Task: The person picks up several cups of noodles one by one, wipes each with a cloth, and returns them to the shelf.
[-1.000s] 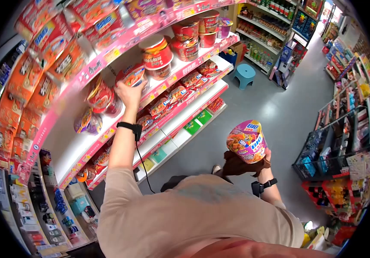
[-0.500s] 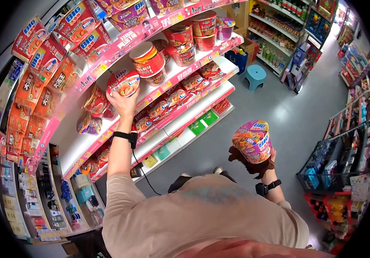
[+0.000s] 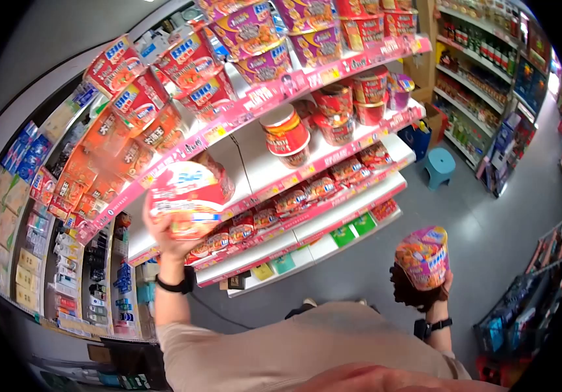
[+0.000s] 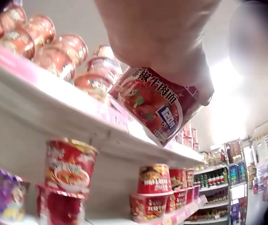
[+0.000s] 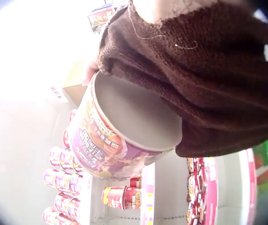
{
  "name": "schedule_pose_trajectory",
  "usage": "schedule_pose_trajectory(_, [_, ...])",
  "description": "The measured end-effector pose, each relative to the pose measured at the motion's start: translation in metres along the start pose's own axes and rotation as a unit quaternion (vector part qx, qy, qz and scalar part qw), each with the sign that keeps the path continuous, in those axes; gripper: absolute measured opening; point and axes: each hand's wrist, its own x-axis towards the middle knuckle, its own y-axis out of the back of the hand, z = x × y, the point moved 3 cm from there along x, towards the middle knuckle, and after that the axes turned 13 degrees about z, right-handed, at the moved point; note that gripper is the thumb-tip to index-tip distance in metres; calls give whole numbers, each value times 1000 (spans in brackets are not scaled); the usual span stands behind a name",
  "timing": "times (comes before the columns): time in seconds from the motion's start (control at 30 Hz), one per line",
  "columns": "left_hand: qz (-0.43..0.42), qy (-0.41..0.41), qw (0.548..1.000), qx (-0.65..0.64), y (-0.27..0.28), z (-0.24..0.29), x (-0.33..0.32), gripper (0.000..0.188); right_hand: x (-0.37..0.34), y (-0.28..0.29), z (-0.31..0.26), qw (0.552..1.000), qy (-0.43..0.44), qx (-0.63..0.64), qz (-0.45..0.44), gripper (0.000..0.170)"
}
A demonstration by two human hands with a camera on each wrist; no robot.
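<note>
My left hand [image 3: 156, 228] grips a red noodle cup [image 3: 186, 201], held up in front of the shelf edge. In the left wrist view the fingers curl over the red cup [image 4: 155, 103] near the upper shelf's rim. Low on the right, my right hand [image 3: 445, 291] holds a purple noodle cup [image 3: 423, 258] together with a brown cloth [image 3: 410, 291]. The right wrist view has the purple cup [image 5: 101, 140] with its pale base toward the camera and the brown cloth [image 5: 199, 75] draped against it.
Stacked red cups [image 3: 287, 140] stand on the middle shelf, above packets [image 3: 290, 201] on a lower one. Orange packs [image 3: 104, 140] and purple cups [image 3: 245, 36] fill the upper shelf. A blue stool [image 3: 439, 166] stands on the floor, with a black rack [image 3: 523, 313] at the right.
My left hand has lifted the red cup off the middle shelf and brought it closer to the camera. The head view has shifted; the right hand still holds the purple cup and cloth.
</note>
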Motion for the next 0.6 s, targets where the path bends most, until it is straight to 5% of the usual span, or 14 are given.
schedule_pose_trajectory(0.03, [7,-150,987,60,17,24,30,87,-4,-12,-2,1000,-10,-11,-13,107])
schedule_pose_trajectory(0.1, [44,-205,953,219,66,22,63,89,-13,-29,-7,999,-14,-40,-19,107])
schedule_pose_trajectory(0.27, [109,-302,924,207,92,42,192,84,-18,-45,-30,996,39,-80,-4,95])
schedule_pose_trajectory(0.33, [157,-360,898,200,80,38,245,79,-7,9,-33,994,63,-45,71,92])
schedule_pose_trajectory(0.4, [198,-252,902,289,68,30,301,58,1,43,-38,990,85,-27,112,89])
schedule_pose_trajectory(0.53, [218,-12,976,-6,-41,57,360,52,8,57,-44,991,98,-23,86,85])
schedule_pose_trajectory(0.6, [201,72,977,-5,-74,47,376,54,7,50,-41,992,95,-8,84,88])
